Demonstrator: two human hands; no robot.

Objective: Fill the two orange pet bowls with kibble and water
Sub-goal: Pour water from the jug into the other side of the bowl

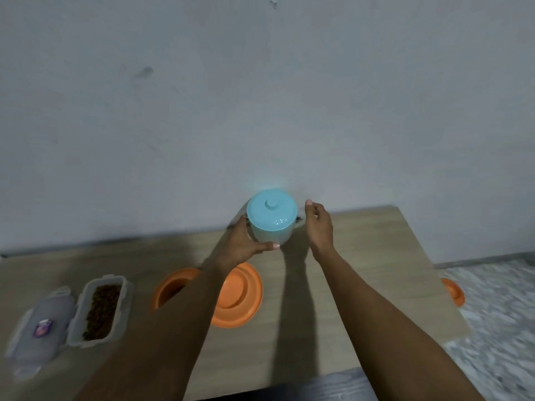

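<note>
A light-blue lidded jug stands at the back of the wooden table by the wall. My left hand grips its left side, thumb across the front. My right hand hovers just right of the jug with relaxed fingers, not touching it. Two orange pet bowls sit in front of me: the left bowl, with some brown kibble inside, and the right bowl, both partly hidden by my left forearm. An open clear box of kibble lies at the left.
The box's clear lid lies left of the kibble box. A third orange item sits on the speckled floor beyond the table's right edge. A grey wall rises right behind the table.
</note>
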